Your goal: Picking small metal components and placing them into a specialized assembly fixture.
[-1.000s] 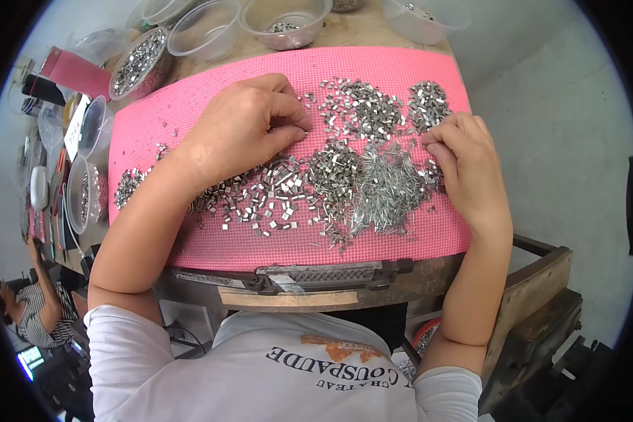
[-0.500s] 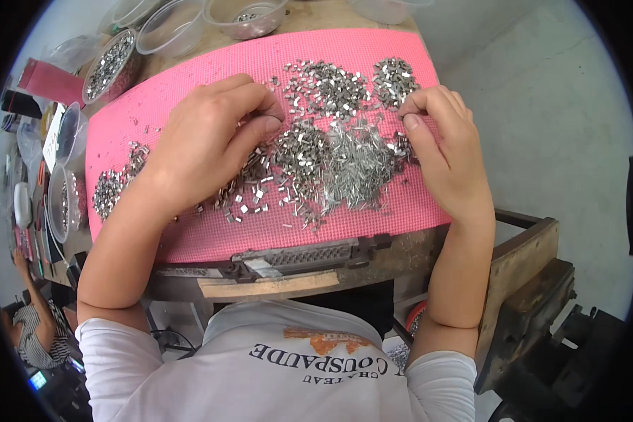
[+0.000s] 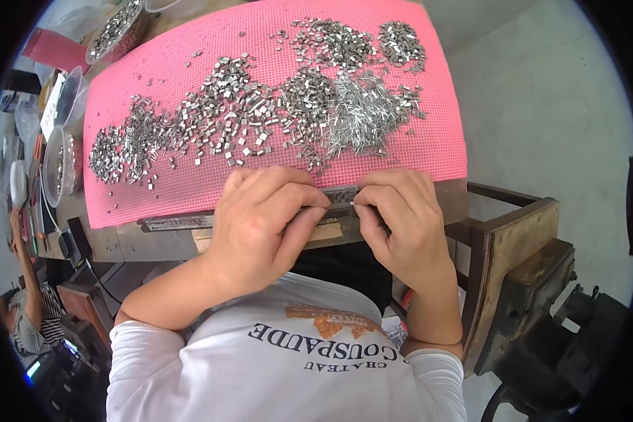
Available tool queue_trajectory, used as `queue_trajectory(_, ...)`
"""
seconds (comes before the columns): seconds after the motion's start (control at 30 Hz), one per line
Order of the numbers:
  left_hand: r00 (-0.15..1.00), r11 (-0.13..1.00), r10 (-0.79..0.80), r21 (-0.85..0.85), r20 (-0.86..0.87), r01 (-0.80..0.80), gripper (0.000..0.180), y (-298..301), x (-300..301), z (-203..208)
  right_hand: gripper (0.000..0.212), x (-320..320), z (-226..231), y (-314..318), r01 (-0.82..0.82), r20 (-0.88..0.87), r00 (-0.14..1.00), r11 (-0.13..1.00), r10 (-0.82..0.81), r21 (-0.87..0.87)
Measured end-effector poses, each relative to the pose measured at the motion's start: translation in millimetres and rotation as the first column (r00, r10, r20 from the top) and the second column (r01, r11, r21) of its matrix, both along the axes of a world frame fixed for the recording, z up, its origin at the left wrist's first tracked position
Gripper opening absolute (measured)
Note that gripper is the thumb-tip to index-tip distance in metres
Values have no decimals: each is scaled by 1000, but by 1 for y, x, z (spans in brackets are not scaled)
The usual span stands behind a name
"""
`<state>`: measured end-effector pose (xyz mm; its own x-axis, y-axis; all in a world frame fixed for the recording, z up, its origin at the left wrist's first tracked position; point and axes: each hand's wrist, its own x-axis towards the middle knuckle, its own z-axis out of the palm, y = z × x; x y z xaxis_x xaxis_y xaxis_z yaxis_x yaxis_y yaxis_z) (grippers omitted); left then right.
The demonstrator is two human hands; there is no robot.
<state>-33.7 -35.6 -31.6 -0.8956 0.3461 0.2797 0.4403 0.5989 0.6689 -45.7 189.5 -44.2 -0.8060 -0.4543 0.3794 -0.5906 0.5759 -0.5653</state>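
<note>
Head view: your left hand (image 3: 259, 221) and right hand (image 3: 404, 221) were close together at the dark metal rail (image 3: 176, 223).

Clock directions were read from the middle of the pink mat (image 3: 439, 151), with twelve pointing away from you. Your left hand was at six o'clock, thumb and forefinger drawn into a narrow pinch; whether anything sat between the tips could not be told. Your right hand was at five o'clock, its thumb and forefinger also narrow, pinching a small bright piece (image 3: 352, 203) at their tips. That piece was just beside your left fingertips, a slight gap separating the two hands. The rail ran along the near edge of the bench (image 3: 137, 245), partly hidden by your hands; contact between it and your fingers could not be confirmed.

On the mat, a heap of thin silver pins (image 3: 362, 119) lay at three o'clock. A heap of small metal blocks (image 3: 334, 43) was at one o'clock, and a compact heap of grey pieces (image 3: 402, 46) at two. Loose shiny blocks (image 3: 225, 74) were scattered toward nine. Off the mat, a bowl of metal parts (image 3: 135, 36) stood at ten o'clock, and a clear tub (image 3: 77, 163) between eight and nine. A co-worker in a striped top (image 3: 36, 322) was at eight, well apart from you.
</note>
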Motion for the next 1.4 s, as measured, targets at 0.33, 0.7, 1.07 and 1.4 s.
queue_trajectory(0.33, 957, 989, 2, -140, -290, -45, 26, 21, 1, -18, 26, 2, 6, -7, 22, -126, 992, 987, -1, 159)
queue_trajectory(0.7, 973, 996, -42, -86, -228, 23, 31, 6, 1, -14, 21, 3, 17, -4, 33, -148, 989, 982, -5, 186)
queue_trajectory(1.07, 984, 974, 168, -148, -51, -174, 27, -67, -157, 19, 9, -106, 24, -36, -86, -89, 992, 995, 91, 58)
queue_trajectory(1.4, 955, 933, 214, -332, 205, -138, 26, -56, -211, 5, 15, -176, 7, -82, -39, -36, 998, 982, 47, 187)
